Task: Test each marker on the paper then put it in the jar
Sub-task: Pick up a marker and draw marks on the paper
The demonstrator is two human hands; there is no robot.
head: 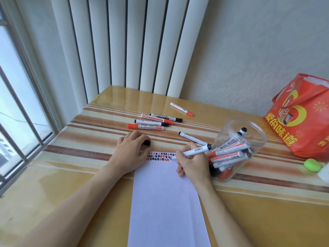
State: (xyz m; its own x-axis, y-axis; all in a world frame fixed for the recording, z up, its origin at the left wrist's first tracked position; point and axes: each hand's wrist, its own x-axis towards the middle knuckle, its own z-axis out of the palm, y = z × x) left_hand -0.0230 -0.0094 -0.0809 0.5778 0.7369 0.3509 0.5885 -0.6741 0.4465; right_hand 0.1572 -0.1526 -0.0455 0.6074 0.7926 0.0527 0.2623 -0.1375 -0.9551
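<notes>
Now we start close to us, where the white paper lies flat on the table and runs away toward 12 o'clock. At its far end we see rows of little red and black marks. Our right hand is curled around a black marker, and its tip touches the paper at the end of the rows, at about 9 o'clock from the hand. Our left hand rests on the far left corner of the paper and pinches a small black cap in its fingers. At 3 o'clock from the right hand, just beside it, the clear jar leans on its side with many markers inside. Past our hands, toward 12 o'clock, six more markers lie on the table, one of them near the jar. Far off at 2 o'clock sits a red bag, and a green thing lies near it. What could go wrong? We think the jar might roll if our right hand bumps it, since it is so close. The paper could slip if the left hand lifts. The marker could dry out if we drop it in without the cap.
</notes>
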